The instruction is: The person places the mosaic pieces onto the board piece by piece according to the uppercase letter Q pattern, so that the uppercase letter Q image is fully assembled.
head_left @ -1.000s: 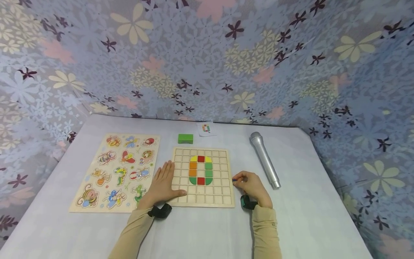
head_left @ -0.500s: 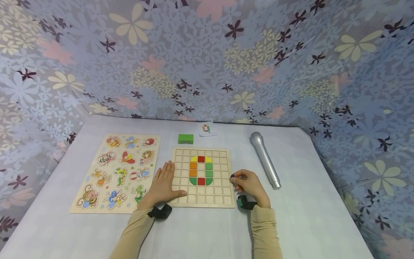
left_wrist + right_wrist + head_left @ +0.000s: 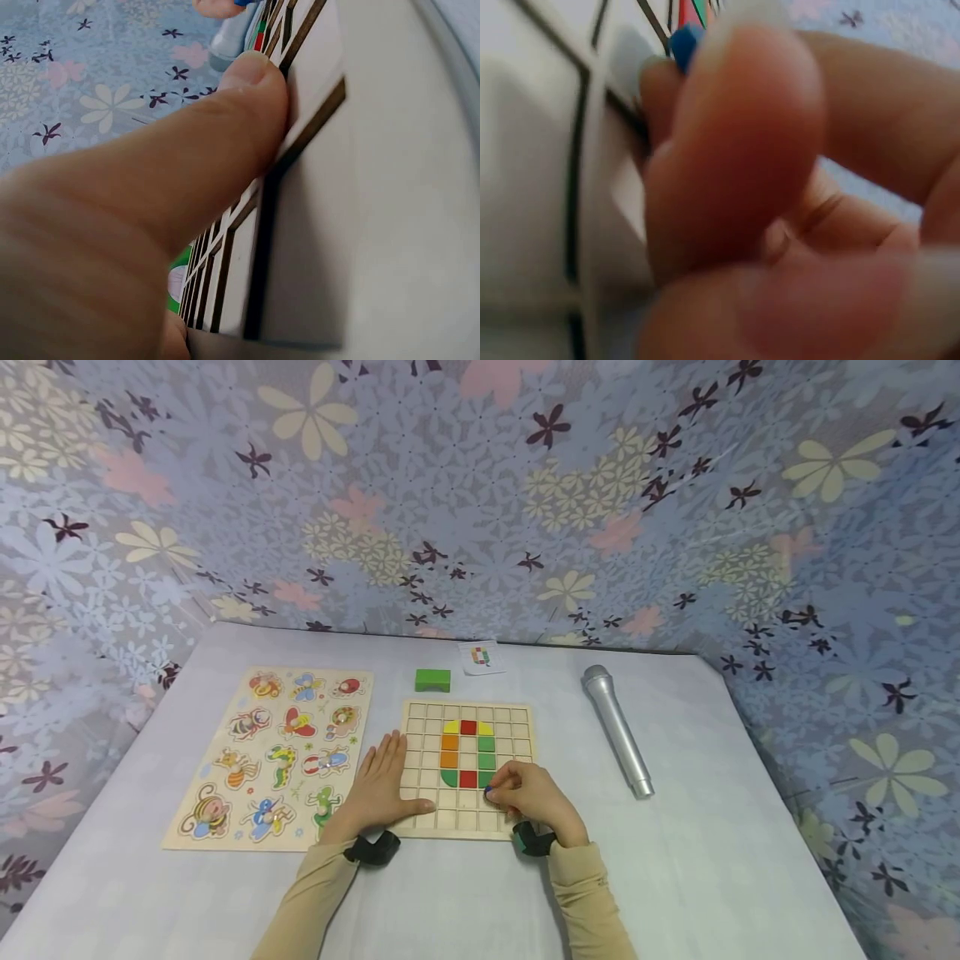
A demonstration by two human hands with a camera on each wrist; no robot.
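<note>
A wooden grid board [image 3: 420, 777] lies in the middle of the table, with red, orange, yellow and green tiles set in a ring on it. My left hand [image 3: 378, 789] lies flat at the board's left side, its fingers straight and its thumb [image 3: 225, 112] across the lower left cells. Over the board's lower right part, my right hand [image 3: 528, 793] pinches a small blue piece [image 3: 684, 46] between thumb and fingers. Most of that piece is hidden by the fingertips. It is just below the ring's lower right green tile.
A card [image 3: 482, 658] with a ring pattern lies behind the board, beside a green block [image 3: 432, 681]. To the left is a wooden puzzle [image 3: 285, 760] with insect pictures. A silver microphone [image 3: 618, 731] lies on the right. Floral cloth [image 3: 480, 527] hangs behind the table.
My right hand has moved left from the board's right edge to over its lower right cells, carrying the blue piece. The left hand has stayed in place.
</note>
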